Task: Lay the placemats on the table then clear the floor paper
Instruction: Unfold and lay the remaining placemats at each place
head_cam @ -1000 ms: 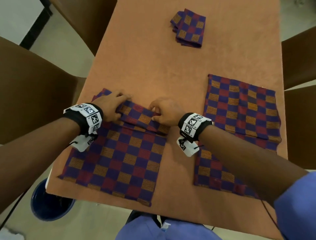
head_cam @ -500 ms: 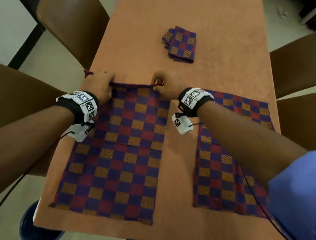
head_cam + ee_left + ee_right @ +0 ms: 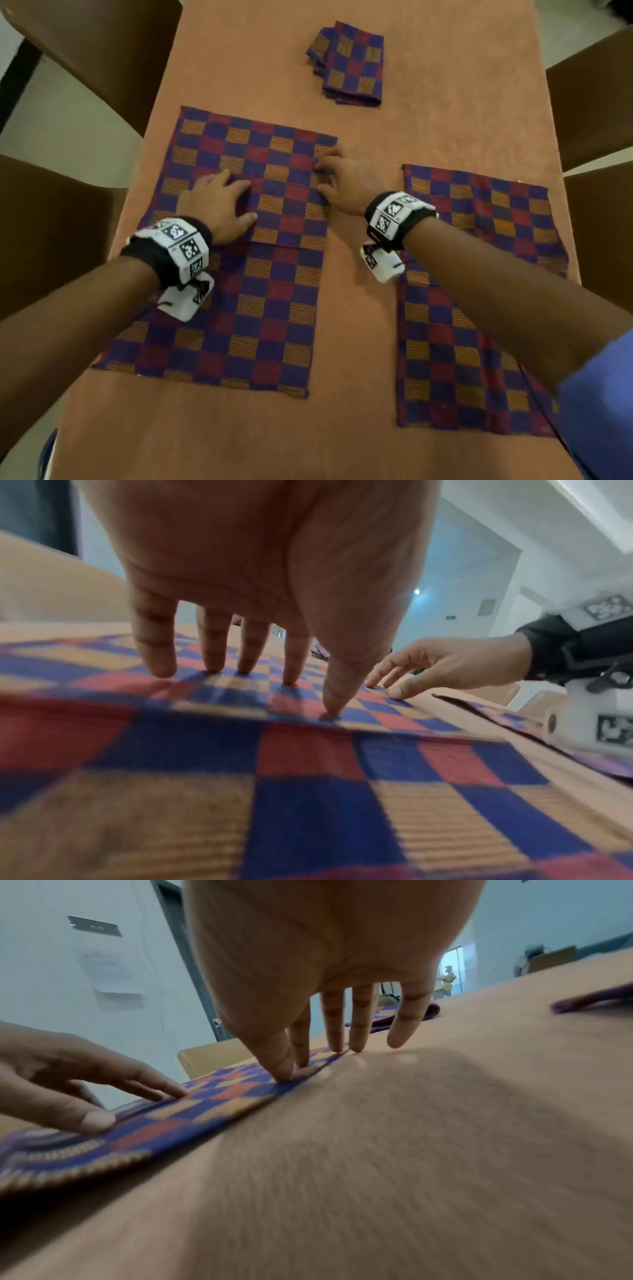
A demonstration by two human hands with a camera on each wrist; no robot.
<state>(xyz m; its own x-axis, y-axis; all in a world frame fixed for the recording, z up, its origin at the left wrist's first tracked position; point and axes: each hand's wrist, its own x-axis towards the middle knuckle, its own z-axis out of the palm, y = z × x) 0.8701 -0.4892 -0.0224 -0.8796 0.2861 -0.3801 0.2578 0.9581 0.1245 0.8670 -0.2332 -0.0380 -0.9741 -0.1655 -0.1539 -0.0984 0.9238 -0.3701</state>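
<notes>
The left placemat (image 3: 233, 260) is now fully unfolded on the desk (image 3: 428, 144) — half a second ago both hands were pinching its far edge and drawing it away from the body, and a second ago that half was still doubled over. Both have let go. The left hand (image 3: 215, 205) lies flat on the cloth, its grip wide and holding nothing, fingertips (image 3: 212, 666) pressing down. The right hand (image 3: 346, 181) is likewise spread, fingers (image 3: 337, 1042) on the mat's right edge just across from the left hand. The second placemat (image 3: 479, 291) lies flat to the right of the right hand, and a folded stack (image 3: 349, 65) waits well beyond both hands. So two mats are laid — smoothing looks nearly done, with the stack likely next. No floor paper is in view.
</notes>
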